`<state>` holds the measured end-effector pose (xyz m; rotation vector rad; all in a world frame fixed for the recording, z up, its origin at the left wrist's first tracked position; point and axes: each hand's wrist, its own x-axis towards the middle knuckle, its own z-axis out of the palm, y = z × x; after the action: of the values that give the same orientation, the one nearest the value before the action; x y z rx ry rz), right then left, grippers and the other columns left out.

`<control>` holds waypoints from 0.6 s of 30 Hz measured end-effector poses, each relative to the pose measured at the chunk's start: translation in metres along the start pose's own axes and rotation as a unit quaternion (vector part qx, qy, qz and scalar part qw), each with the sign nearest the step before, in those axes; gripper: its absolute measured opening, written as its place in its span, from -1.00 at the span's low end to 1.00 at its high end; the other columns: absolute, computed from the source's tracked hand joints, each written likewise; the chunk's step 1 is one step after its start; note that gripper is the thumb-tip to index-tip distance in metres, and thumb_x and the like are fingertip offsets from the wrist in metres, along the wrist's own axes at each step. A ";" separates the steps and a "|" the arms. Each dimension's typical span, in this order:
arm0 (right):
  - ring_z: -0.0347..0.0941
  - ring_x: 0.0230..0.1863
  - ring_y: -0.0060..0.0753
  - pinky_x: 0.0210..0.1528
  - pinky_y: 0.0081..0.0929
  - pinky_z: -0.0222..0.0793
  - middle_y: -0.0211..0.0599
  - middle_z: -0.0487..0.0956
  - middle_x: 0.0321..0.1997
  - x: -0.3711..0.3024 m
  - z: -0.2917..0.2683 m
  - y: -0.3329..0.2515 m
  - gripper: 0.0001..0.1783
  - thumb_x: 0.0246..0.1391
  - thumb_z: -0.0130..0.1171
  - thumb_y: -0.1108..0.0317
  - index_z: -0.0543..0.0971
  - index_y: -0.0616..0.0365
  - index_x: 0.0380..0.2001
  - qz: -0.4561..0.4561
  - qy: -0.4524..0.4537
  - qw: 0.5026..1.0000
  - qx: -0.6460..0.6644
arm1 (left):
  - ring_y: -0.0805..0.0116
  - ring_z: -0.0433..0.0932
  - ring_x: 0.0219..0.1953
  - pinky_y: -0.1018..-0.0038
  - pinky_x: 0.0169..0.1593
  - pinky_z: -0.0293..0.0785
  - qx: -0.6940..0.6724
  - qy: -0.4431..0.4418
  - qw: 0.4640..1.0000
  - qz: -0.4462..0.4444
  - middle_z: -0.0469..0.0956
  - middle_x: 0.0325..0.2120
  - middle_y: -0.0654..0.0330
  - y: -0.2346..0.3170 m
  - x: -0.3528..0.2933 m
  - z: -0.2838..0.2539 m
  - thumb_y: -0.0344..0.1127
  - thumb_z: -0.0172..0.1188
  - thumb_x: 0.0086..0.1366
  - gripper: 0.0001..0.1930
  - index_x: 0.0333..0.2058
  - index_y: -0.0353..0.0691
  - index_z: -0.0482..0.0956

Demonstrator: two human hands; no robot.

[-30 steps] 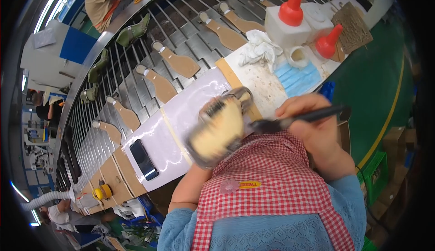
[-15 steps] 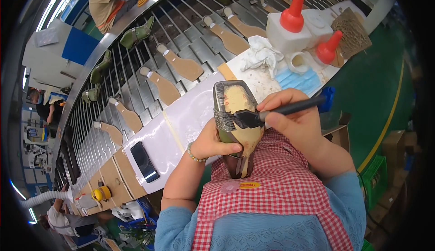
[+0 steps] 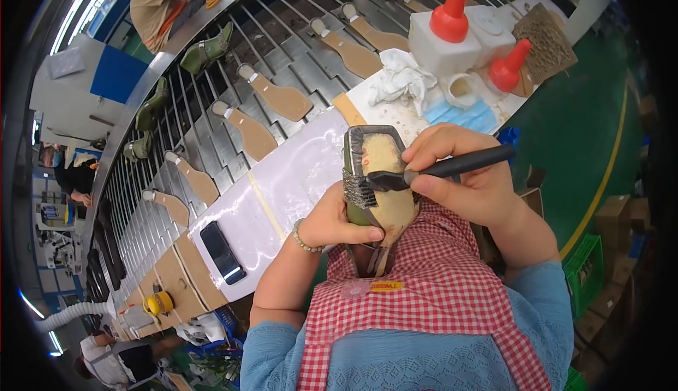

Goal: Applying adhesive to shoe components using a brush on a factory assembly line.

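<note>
A green shoe upper stretched over a last (image 3: pixel 387 214) is held sole side up in front of my apron. The pale underside shows, with grey gathered lining around the heel end and a dark textured band at its left edge. My left hand (image 3: pixel 330 220) grips the shoe from the left, thumb across the underside. In my right hand (image 3: pixel 470 183) is a black-handled brush (image 3: pixel 484 160), pinched between thumb and fingers. Its dark flat head rests against the underside near the band.
Cardboard-coloured insoles (image 3: pixel 286 101) and green shoes (image 3: pixel 206 49) lie on the slatted metal conveyor (image 3: pixel 233 147). White bottles with red nozzles (image 3: pixel 450 20), crumpled white cloth (image 3: pixel 406 79) and a blue mask (image 3: pixel 470 113) are at the right. A phone (image 3: pixel 222 251) lies left. Other people stand beyond.
The shoe has shifted slightly right in my left hand's grip. The brush head is turned narrower to view, and my right hand has moved slightly right.
</note>
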<state>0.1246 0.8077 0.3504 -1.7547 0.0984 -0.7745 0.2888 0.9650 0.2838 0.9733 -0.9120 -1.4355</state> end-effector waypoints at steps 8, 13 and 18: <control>0.49 -0.31 -0.45 -0.24 -0.53 0.35 -0.29 0.57 -0.34 0.001 -0.017 -0.014 -0.84 -0.14 0.32 0.51 0.56 0.21 -0.41 0.014 -0.147 0.989 -0.015 | 0.37 0.44 0.00 0.41 0.10 0.35 -0.041 -0.009 0.999 0.004 0.48 -0.04 0.14 -0.013 0.003 -0.004 -0.28 0.46 -0.10 -0.28 0.06 -0.35 0.38; 0.46 -0.25 -0.59 -0.16 -0.62 0.35 -0.37 0.54 -0.36 0.003 -0.056 -0.004 -0.81 -0.07 0.31 0.50 0.52 0.24 -0.36 0.105 0.094 0.989 0.032 | 0.37 0.44 0.00 0.41 0.09 0.35 -0.013 -0.001 1.000 0.020 0.48 -0.04 0.15 -0.027 -0.013 -0.018 -0.21 0.47 -0.09 -0.27 0.05 -0.36 0.38; 0.44 -0.35 -0.51 -0.26 -0.54 0.32 -0.37 0.53 -0.42 0.003 -0.113 0.060 -0.78 -0.15 0.36 0.46 0.53 0.24 -0.41 0.132 0.170 0.927 -0.306 | 0.39 0.45 -0.01 0.44 0.06 0.37 -0.058 0.110 0.992 0.023 0.48 -0.05 0.18 -0.057 -0.032 -0.024 -0.07 0.46 -0.04 -0.24 0.06 -0.35 0.35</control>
<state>0.0845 0.6918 0.3130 -2.1042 0.8757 -0.8988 0.2923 1.0010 0.2243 0.9946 -0.6781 -1.2973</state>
